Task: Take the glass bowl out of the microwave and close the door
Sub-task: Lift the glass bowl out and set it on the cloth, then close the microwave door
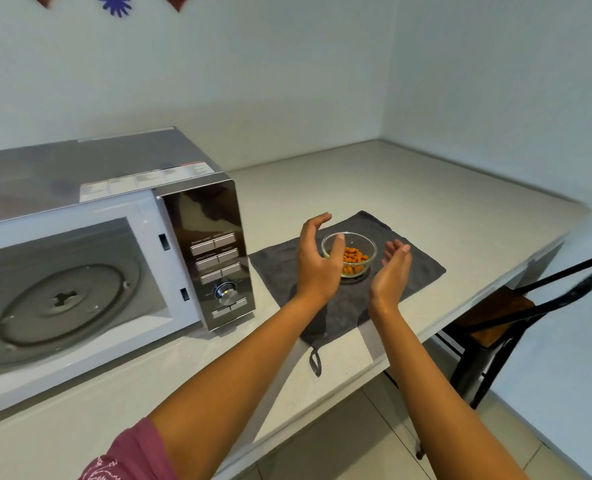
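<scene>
A small glass bowl (356, 252) holding orange snacks sits on a dark grey cloth (415, 265) on the counter, right of the microwave (90, 206). My left hand (317, 258) is open just left of the bowl, its thumb in front of the rim, fingers curved above. On the bowl's right, my right hand (393, 271) is open with the palm facing the bowl, a small gap between them. The microwave cavity stands open, showing the glass turntable (62, 303). Its door is out of view.
The microwave's control panel (214, 258) with buttons and a dial faces me. The pale counter (408, 188) runs to the wall corner at the back. A dark metal chair with a wooden seat (502, 317) stands under the counter edge at right.
</scene>
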`<state>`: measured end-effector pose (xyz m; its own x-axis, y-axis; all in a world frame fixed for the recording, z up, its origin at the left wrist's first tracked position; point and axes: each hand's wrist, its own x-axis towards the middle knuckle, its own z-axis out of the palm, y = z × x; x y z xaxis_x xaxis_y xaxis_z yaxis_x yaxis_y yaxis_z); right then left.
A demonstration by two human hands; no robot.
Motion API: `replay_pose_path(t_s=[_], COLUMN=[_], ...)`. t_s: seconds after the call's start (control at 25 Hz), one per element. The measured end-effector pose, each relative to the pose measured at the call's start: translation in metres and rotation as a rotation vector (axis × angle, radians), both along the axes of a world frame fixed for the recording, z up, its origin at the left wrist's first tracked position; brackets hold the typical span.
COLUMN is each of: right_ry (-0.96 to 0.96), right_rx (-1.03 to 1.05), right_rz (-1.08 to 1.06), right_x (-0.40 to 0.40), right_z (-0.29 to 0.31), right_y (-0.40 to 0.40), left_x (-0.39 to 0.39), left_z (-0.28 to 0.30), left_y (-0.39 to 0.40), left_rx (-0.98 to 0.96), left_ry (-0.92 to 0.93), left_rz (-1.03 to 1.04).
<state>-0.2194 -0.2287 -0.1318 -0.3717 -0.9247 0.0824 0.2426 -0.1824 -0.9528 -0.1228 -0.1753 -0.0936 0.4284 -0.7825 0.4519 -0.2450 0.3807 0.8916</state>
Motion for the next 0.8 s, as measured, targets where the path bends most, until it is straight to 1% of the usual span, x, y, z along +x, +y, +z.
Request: replay_pose_path(t_s=[0.16,0.36,0.44,0.6,0.8], right_ry=[-0.043,-0.03,-0.036,0.015,0.073], right_rx=[-0.08,-0.19,-0.251,-0.402,-0.554], right_rz=[0.029,0.107,0.183,0.319,0.5], right_x=[0.009,0.037,0.054,0.095,0.147], right_z=[0.01,0.028,0.036,0.052,0.07], right_y=[0.021,0.057,0.073,0.11,0.165], left_x=[-0.002,0.008,0.017,0.046,0.087], left_z=[0.021,0.046,0.055,0.066,0.08], left_y=[0.03,0.067,0.084,0.122,0.181], left_rx=[-0.155,-0.277,-0.272,-0.217,-0.063], left_ry=[-0.146,-0.232,-0.257,-0.366,-0.473], left_rz=[0.071,0.233,0.302,0.607,0.888])
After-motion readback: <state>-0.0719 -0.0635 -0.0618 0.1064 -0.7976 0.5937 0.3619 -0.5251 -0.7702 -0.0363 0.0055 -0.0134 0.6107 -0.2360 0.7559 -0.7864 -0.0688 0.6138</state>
